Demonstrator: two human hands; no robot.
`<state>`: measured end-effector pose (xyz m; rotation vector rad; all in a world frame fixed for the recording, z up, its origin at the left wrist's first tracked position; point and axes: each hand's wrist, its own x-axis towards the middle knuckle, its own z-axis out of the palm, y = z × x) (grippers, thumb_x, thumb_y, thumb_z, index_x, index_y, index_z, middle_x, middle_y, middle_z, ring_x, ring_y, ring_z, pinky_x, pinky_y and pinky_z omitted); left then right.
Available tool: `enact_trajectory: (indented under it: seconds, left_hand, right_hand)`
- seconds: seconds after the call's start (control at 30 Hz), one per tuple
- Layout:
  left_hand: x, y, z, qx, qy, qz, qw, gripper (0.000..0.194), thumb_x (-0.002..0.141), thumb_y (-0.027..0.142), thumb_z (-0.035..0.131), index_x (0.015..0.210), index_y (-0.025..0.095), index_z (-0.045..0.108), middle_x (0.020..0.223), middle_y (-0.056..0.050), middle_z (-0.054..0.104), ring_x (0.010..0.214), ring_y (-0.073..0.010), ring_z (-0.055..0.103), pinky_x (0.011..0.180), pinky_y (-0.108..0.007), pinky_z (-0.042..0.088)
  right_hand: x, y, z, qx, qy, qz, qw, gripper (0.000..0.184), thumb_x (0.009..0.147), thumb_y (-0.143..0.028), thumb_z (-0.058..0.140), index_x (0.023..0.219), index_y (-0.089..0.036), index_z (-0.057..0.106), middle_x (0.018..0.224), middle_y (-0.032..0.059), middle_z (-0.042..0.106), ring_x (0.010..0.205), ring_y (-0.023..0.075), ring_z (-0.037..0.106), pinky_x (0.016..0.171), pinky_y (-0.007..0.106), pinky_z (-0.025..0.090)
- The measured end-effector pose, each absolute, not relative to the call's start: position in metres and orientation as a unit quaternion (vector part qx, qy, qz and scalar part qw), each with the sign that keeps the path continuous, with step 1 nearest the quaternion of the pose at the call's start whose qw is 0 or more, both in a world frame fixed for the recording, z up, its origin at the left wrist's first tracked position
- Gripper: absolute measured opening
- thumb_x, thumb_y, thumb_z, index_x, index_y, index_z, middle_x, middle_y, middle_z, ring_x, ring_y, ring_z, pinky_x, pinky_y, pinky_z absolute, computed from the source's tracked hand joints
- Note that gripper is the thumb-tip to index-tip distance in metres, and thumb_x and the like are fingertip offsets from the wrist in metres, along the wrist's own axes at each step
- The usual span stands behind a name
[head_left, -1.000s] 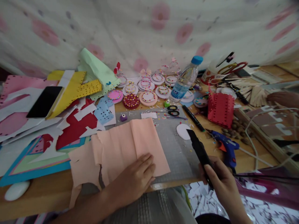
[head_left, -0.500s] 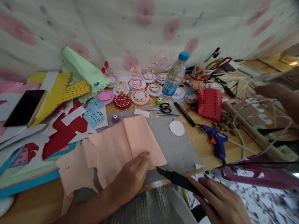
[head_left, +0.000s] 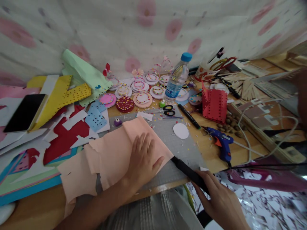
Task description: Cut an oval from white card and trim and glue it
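Observation:
A folded sheet of peach paper (head_left: 107, 150) with torn edges lies across the grey cutting mat (head_left: 165, 172). My left hand (head_left: 144, 156) presses flat on its right part, fingers spread. In my right hand (head_left: 216, 195) is a black utility knife (head_left: 189, 171), gripped by its handle and pointing up and left. The knife's tip meets the right corner of the paper; its blade is hidden there. Beyond the paper are a white paper disc (head_left: 181, 131), black-handled scissors (head_left: 168, 110) and a small purple craft punch (head_left: 117, 122).
Decorated paper discs (head_left: 143, 99) and a water bottle (head_left: 176, 78) stand behind the mat. To the right are a black marker (head_left: 189, 117), a blue glue gun (head_left: 222, 142) and red punched paper (head_left: 214, 105). Coloured paper scraps (head_left: 69, 127) and a phone (head_left: 25, 111) lie left.
My left hand has spread out and shifted up onto the paper. The knife has moved up and right to the paper's corner. Another person's hand at the right has drawn back.

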<state>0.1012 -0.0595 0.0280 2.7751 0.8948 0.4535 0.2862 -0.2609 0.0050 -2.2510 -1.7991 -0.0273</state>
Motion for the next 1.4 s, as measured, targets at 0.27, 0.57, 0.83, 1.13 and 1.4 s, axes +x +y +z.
enact_trajectory:
  seconds: [0.27, 0.57, 0.83, 1.13, 1.4]
  left_hand:
    - [0.103, -0.046, 0.008, 0.946, 0.312, 0.054, 0.069, 0.08, 0.088, 0.064, 0.042, 0.149, 0.014, 0.032, 0.157, -0.014, 0.027, 0.144, -0.038, 0.02, 0.117, -0.056, 0.014]
    - [0.102, -0.046, 0.01, 0.946, 0.311, 0.043, 0.08, 0.084, 0.087, 0.066, 0.043, 0.15, 0.013, 0.031, 0.158, -0.016, 0.024, 0.145, -0.0383, 0.018, 0.117, -0.057, 0.012]
    - [0.103, -0.047, 0.012, 0.947, 0.308, 0.037, 0.087, 0.084, 0.086, 0.063, 0.047, 0.15, 0.012, 0.029, 0.158, -0.017, 0.023, 0.145, -0.0393, 0.016, 0.116, -0.058, 0.012]
    - [0.089, -0.056, 0.024, 0.962, 0.257, 0.015, 0.095, 0.088, 0.081, 0.071, 0.049, 0.143, 0.009, 0.041, 0.15, -0.023, 0.036, 0.14, -0.0435, 0.028, 0.113, -0.062, 0.018]
    - [0.12, -0.06, 0.007, 0.936, 0.347, 0.04, 0.051, 0.114, 0.069, 0.086, 0.045, 0.142, 0.0, 0.038, 0.15, -0.031, 0.03, 0.14, -0.0493, 0.024, 0.111, -0.065, 0.019]
  right_hand:
    - [0.29, -0.242, 0.009, -0.742, -0.65, -0.096, 0.134, 0.038, 0.101, -0.045, 0.036, 0.106, -0.018, 0.063, 0.08, 0.0016, 0.071, 0.056, 0.0134, 0.068, 0.048, 0.025, 0.044]
    - [0.305, -0.246, 0.005, -0.738, -0.643, -0.15, 0.143, 0.034, 0.099, -0.042, 0.044, 0.111, -0.02, 0.067, 0.078, -0.0005, 0.071, 0.059, 0.0108, 0.065, 0.049, 0.025, 0.038]
    - [0.313, -0.252, 0.004, -0.741, -0.644, -0.097, 0.167, 0.032, 0.097, -0.04, 0.05, 0.114, -0.02, 0.067, 0.086, 0.0017, 0.073, 0.064, 0.0117, 0.069, 0.053, 0.022, 0.044]
    - [0.29, -0.289, 0.006, -0.742, -0.647, -0.056, 0.165, 0.03, 0.096, -0.034, 0.052, 0.12, -0.02, 0.065, 0.086, 0.0017, 0.074, 0.065, 0.0127, 0.069, 0.06, 0.022, 0.049]
    - [0.284, -0.285, 0.0, -0.758, -0.624, -0.041, 0.185, 0.039, 0.095, -0.032, 0.055, 0.132, -0.022, 0.058, 0.083, 0.0009, 0.073, 0.065, 0.0131, 0.07, 0.06, 0.022, 0.049]
